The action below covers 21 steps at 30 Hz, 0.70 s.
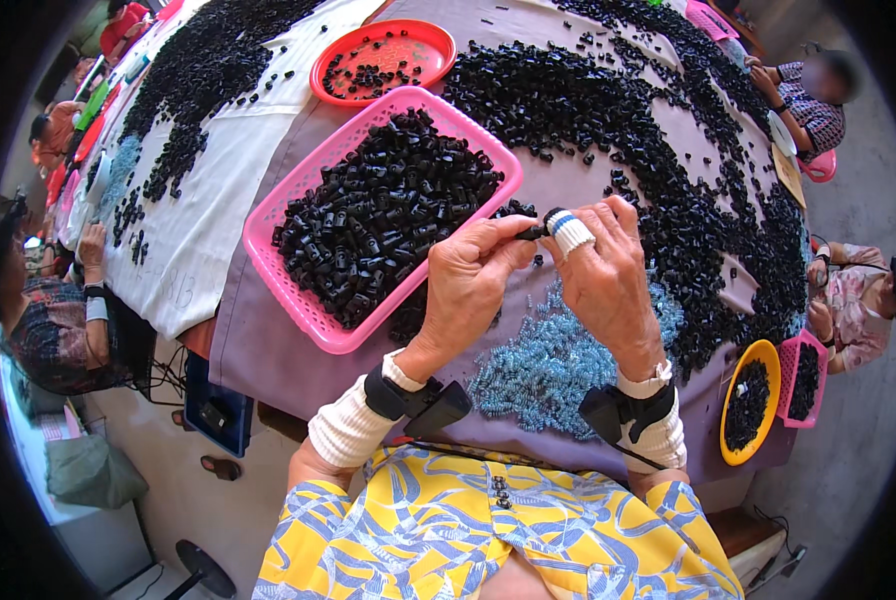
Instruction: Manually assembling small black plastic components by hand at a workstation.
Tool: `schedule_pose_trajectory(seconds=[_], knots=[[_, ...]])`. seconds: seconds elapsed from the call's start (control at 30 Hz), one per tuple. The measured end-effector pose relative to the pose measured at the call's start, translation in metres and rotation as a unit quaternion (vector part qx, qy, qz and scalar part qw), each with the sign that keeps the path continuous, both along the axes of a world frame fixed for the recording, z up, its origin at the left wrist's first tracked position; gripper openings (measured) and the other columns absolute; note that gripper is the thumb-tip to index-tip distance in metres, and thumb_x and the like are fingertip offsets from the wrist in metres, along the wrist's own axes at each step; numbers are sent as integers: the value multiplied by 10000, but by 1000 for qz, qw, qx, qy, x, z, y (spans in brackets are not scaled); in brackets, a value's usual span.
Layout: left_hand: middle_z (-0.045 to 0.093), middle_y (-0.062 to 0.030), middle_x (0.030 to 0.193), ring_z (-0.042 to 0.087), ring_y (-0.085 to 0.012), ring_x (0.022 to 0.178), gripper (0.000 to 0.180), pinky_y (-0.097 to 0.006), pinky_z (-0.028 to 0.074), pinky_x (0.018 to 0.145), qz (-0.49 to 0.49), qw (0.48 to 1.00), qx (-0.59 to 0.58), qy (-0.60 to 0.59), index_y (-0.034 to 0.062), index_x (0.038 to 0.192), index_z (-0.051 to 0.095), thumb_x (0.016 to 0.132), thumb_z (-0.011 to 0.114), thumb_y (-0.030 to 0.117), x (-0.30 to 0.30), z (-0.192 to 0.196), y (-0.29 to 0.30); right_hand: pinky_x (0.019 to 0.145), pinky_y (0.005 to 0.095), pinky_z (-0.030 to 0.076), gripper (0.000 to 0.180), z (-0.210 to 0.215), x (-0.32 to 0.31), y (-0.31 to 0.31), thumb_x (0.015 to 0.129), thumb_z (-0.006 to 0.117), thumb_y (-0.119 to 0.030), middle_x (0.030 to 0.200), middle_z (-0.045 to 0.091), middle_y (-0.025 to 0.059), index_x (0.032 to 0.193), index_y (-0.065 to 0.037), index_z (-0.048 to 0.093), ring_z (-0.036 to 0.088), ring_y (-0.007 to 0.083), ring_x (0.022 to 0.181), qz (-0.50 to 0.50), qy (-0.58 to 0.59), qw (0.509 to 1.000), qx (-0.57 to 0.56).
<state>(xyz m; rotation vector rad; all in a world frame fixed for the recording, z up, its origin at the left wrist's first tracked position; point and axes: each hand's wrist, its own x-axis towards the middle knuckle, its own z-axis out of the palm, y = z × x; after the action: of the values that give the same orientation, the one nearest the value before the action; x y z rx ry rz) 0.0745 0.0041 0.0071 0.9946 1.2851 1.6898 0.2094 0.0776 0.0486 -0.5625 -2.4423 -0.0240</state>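
Above the table, in front of my body, my left hand [471, 285] pinches a small black plastic piece [532, 232] between thumb and fingertips. My right hand [613, 275] closes on the same piece from the other side; a white knit band with blue stripes covers one of its fingers. Left of my hands, a pink perforated basket [280, 300] holds a heap of black plastic pieces that look like cord locks [378, 215]. Under my right wrist spreads a pile of tiny pale-blue pieces, seemingly coil springs [543, 365].
Loose black parts [568, 105] cover much of the far and right table. A red tray [338, 92] stands behind the basket. At the right edge are a yellow tray [768, 352] and a pink basket [816, 410]. Other people sit around the table at left and right.
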Motion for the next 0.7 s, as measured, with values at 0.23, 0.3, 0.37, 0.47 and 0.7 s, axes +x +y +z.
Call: schedule_pose_trajectory(seconds=[0.23,0.3,0.37,0.47,0.7], knots=[[666,-56,843,605,-85,714,215,-220,490,656,-1,1000,-1,9,-24,1011,661,804,604,-23,1,0,0,852,453,395,108,-4,2,-1,743,609,-51,818,584,151,797,32,564,572,300,813,4,-21,1000,7],[666,-62,845,605,-88,712,215,-221,490,658,-3,1000,-5,0,-22,1005,664,798,604,-30,1,-1,0,850,454,398,110,-6,2,0,739,604,-45,818,580,157,799,37,561,570,304,816,6,-24,1000,5],[666,-68,847,604,-92,711,216,-222,490,661,-4,1000,-9,-9,-20,998,668,792,604,-36,0,-3,1,848,456,402,109,-8,3,1,724,600,-32,820,575,162,798,37,561,568,304,818,10,-35,999,7],[663,-75,844,603,-103,705,222,-226,487,660,7,998,31,53,-15,982,675,773,608,-51,-2,-10,3,835,444,408,122,-8,3,0,713,614,-36,811,567,154,795,36,558,558,300,805,17,-38,999,20],[652,-72,812,601,-109,692,227,-228,479,643,-10,999,24,35,-22,968,676,766,588,-75,-2,-6,0,791,421,426,147,-13,6,8,692,642,-39,792,547,137,777,39,552,533,292,774,69,-23,997,3]])
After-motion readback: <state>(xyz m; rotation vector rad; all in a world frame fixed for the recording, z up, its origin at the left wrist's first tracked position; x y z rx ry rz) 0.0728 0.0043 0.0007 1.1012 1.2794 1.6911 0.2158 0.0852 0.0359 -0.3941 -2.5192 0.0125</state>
